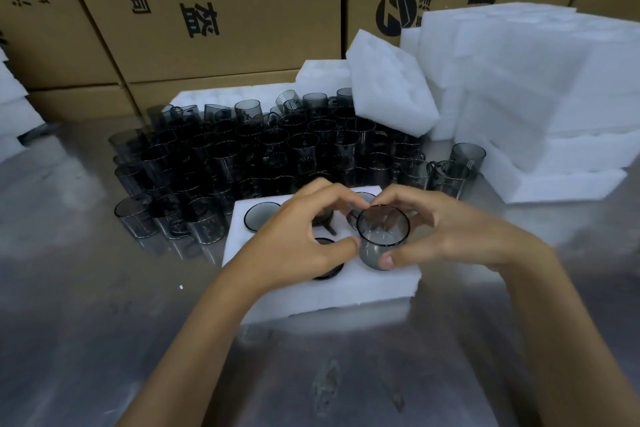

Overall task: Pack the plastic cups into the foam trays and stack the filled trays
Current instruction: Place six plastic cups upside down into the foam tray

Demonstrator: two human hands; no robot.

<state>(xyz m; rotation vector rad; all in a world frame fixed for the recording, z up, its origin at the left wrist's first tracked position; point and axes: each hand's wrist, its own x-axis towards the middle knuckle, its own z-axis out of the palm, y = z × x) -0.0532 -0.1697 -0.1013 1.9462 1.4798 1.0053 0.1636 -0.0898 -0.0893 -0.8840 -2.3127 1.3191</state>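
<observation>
A white foam tray lies on the metal table in front of me. A smoky grey plastic cup stands tilted at the tray's right front pocket. My right hand grips it, thumb on its lower wall and fingers over the far rim. My left hand curls beside it, thumb tip touching the cup's left side. One cup sits sunk in the tray's back left pocket. Other cups in the tray are partly hidden under my hands.
A dense crowd of several grey cups stands on the table behind the tray. Piles of empty foam trays rise at the right, more foam at the left edge. Printed cardboard boxes wall off the back.
</observation>
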